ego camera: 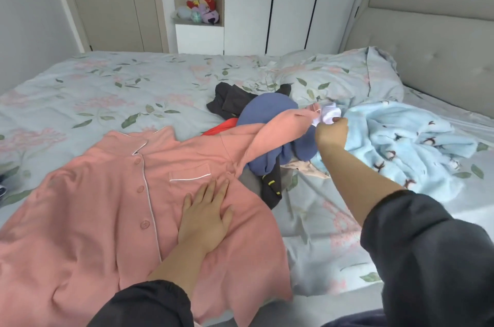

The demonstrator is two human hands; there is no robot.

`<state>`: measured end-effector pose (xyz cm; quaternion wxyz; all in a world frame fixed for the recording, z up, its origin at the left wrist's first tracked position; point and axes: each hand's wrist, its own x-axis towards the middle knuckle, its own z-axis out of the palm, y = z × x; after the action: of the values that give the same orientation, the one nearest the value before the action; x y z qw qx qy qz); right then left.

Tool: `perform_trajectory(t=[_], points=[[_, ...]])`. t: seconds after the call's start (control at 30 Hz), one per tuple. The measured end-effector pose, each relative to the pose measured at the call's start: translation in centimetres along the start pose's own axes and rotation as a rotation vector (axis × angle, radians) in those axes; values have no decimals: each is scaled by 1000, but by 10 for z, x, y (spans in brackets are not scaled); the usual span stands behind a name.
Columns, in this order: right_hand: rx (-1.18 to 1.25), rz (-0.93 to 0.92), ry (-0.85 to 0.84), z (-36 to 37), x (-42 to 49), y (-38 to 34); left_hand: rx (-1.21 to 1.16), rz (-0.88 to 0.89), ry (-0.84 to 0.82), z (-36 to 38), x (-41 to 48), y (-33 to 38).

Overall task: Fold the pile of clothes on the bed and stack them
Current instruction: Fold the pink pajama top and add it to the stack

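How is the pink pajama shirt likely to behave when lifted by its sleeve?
Probably floppy: the pink pajama shirt lies in soft wrinkles and its sleeve droops from the right hand. Likely light: one hand holds it up. It may slide; the left hand pressing flat seems to anchor it.

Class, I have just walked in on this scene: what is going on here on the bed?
A person has a pink pyjama shirt spread on the bed. The left hand presses flat on the shirt's front below the pocket; the right hand grips the end of one sleeve, drawn out over the unfolded pile of blue, black and red clothes. No folded stack shows yet.
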<state>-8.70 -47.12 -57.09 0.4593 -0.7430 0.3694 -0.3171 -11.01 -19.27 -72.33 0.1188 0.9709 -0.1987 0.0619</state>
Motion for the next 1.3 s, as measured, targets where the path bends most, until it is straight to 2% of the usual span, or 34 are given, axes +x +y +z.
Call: perform_trajectory(t=[0.1,0.17,0.27,0.33,0.37,0.4,0.43,0.5,0.53,0.57,0.6,0.67,0.7,0.73,0.83,0.9,0.97,1.07,1.17,1.23,1.3], points=[[-149,-98,-189,15,-55,29,-11,1,3,-3,-1,1],[-219,-112,-432,15,-89,42,-28,2,14,-6,-2,3],[-502,-190,-759,10,-129,64,-112,0,68,-11,-6,3],[-639,-258,-826,5,-142,71,-204,10,128,-14,-8,2],[-603,-260,-863,2,-146,71,-244,21,154,-17,-9,3],[-474,-183,-915,-2,-147,71,-277,31,170,-19,-11,4],[-244,-20,-983,-6,-147,70,-304,38,173,-21,-13,4],[206,397,-1097,-19,-145,70,-323,56,125,-23,-18,5],[225,465,-1132,-26,-144,72,-299,74,85,-24,-20,3],[96,442,-1147,-31,-142,74,-252,97,49,-25,-22,1],[-167,315,-1164,-36,-139,74,-193,120,17,-26,-24,-2],[-786,-59,-1122,-42,-136,69,-65,169,-50,-29,-30,-7],[-968,-188,-1050,-41,-138,68,-8,195,-89,-31,-33,-9],[-1031,-246,-957,-39,-142,67,35,216,-126,-33,-36,-11],[-981,-462,-576,-23,-165,73,125,272,-182,-38,-46,-18],[-807,-762,-498,-8,-185,77,172,312,-156,-43,-54,-27],[-717,-941,-617,8,-202,80,221,314,-119,-49,-65,-44],[-835,-920,-860,30,-226,90,273,230,-100,-60,-88,-80],[-758,-888,-833,47,-242,86,211,101,-1,-75,-123,-123],[-687,-920,-836,58,-255,79,197,-105,62,-87,-142,-152],[-663,-992,-891,69,-272,73,142,-431,101,-98,-151,-179]])
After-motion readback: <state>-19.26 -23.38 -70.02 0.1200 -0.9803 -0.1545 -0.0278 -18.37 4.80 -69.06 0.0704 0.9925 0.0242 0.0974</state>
